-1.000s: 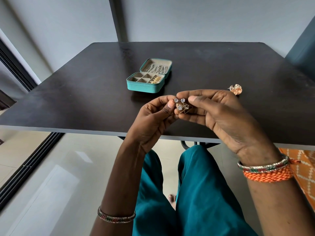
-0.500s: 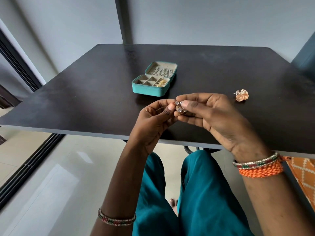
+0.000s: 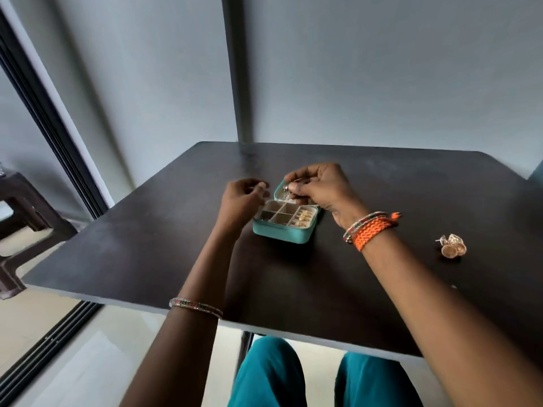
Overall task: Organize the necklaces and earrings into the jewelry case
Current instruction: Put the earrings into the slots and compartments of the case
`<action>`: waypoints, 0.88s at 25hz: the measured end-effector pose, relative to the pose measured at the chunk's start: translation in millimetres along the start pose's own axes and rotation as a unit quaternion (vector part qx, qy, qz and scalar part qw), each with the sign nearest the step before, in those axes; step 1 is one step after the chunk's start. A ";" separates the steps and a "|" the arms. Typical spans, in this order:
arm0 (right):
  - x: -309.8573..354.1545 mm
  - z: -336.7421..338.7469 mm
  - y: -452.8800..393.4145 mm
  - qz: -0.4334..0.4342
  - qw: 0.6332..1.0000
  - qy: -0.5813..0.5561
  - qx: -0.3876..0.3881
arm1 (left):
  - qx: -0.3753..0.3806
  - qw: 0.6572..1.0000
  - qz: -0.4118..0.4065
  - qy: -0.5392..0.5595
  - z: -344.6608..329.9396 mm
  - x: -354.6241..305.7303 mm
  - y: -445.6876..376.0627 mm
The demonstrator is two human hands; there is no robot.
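An open teal jewelry case (image 3: 282,232) sits mid-table, its tray divided into small compartments. The right-hand compartments hold gold pieces (image 3: 302,218). My right hand (image 3: 320,186) hovers over the case's raised lid and pinches a small silver stone earring (image 3: 285,188) at its fingertips. My left hand (image 3: 241,204) is just left of the case with its fingers curled and the thumb near the fingertips. Whether it holds anything is hidden. A pair of round gold earrings (image 3: 452,245) lies on the table to the right, apart from both hands.
The dark table (image 3: 147,230) stands against a grey wall. A brown stool (image 3: 26,207) stands off the table's left edge by a dark sliding-door frame. My teal-clad knees show below the near edge.
Both hands have moved from the near table edge out to the case. They have separated: the right carries the earring over the lid, the left sits beside the case. The camera tilted up.
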State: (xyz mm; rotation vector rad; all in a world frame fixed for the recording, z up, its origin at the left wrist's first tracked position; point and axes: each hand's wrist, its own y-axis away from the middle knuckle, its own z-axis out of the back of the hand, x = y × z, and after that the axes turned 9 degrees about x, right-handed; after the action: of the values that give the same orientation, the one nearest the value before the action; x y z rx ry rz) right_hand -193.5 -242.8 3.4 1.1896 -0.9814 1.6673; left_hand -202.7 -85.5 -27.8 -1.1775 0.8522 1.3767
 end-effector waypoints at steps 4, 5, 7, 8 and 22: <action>-16.8 -7.0 -18.6 0.002 0.996 0.093 -0.017 | 0.047 0.999 -0.008 0.011 -12.7 14.9 9.3; -21.8 -8.5 -19.3 0.000 0.995 0.094 -0.015 | 0.058 0.998 -0.017 0.010 -14.0 18.6 10.7; -29.9 -10.5 -18.2 -0.004 0.996 0.088 -0.014 | 0.066 0.997 -0.030 -0.019 -13.8 22.6 7.6; -32.2 -10.9 -17.3 0.001 0.996 0.085 -0.015 | 0.065 0.997 -0.033 -0.022 -12.9 22.5 6.5; -41.4 -14.4 -12.7 0.028 0.992 0.114 -0.053 | 0.038 0.984 -0.087 -0.148 -3.3 20.0 10.7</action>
State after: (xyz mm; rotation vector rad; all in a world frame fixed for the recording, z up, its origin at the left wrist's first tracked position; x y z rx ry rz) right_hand -177.9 -233.1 -38.5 0.8859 -0.9541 1.7287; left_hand -211.1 -85.0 -49.1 -0.9360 0.5715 1.3232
